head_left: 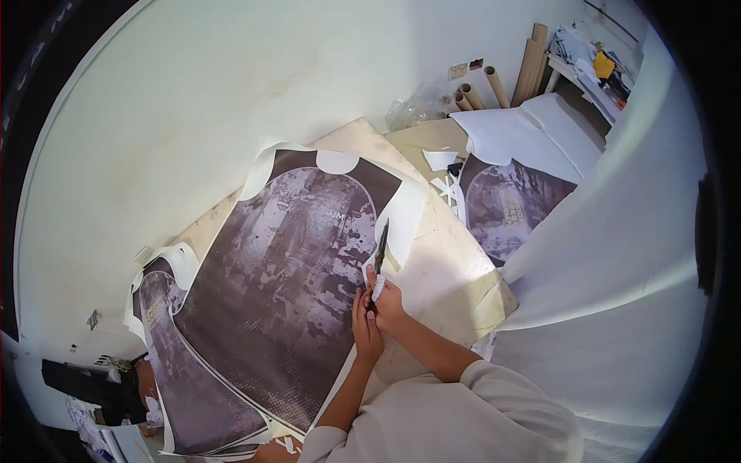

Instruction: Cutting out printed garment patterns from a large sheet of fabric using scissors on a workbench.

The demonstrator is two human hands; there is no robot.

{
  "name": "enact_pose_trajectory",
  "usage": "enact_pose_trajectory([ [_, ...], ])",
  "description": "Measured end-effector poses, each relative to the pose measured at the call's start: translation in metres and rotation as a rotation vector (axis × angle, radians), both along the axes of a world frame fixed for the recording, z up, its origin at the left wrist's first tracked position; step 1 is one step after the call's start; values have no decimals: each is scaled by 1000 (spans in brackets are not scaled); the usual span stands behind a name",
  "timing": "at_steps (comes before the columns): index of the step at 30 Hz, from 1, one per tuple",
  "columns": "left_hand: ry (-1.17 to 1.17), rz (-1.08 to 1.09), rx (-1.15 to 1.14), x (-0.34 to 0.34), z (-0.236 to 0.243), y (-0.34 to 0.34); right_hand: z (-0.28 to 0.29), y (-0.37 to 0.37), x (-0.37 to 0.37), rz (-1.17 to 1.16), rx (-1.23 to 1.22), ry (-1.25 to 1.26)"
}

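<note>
In my right hand [388, 301] is a pair of scissors [383, 245] with dark blades and a white-wrapped handle. The fingers close round the handle, and the blades point away from me along the right edge of a large printed sheet [285, 285]. That sheet is dark purple-grey with a splattered pattern, a white border and a curved notch at its far end. My left hand [368, 333] rests by the sheet's right edge, close beside the scissors handle. Its fingers are stretched out over the print. Whether it also grips the edge is hard to see.
A pale board table [471, 285] lies under the sheet. Another printed piece [197, 370] overlaps at the left. To the far right are a similar print [509, 208], white offcuts [440, 160] and cardboard tubes [496, 86]. A white curtain [617, 293] hangs along the right.
</note>
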State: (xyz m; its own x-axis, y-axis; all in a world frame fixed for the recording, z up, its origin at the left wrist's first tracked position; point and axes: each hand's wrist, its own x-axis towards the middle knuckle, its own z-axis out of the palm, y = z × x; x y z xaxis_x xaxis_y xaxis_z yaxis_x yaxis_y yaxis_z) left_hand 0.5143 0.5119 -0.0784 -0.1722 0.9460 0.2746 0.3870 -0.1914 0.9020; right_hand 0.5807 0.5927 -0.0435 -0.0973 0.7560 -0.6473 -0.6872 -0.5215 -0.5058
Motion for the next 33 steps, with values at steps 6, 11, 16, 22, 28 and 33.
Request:
enact_pose_trajectory([
  [6,33,12,-32,-1,-1,2,-3,13,-2,-32,-52,47],
  [11,14,38,-12,-2,-1,2,-2,24,-9,-41,-23,15],
  [16,-9,64,-48,1,11,1,7,32,-15,-64,-63,-1],
  [22,60,42,-47,7,18,2,-11,57,-23,-122,42,5],
  [28,30,18,-93,7,7,-1,-5,77,-24,-152,-41,-2],
  [33,59,-3,-87,6,4,-3,-13,82,-27,-199,23,-40],
])
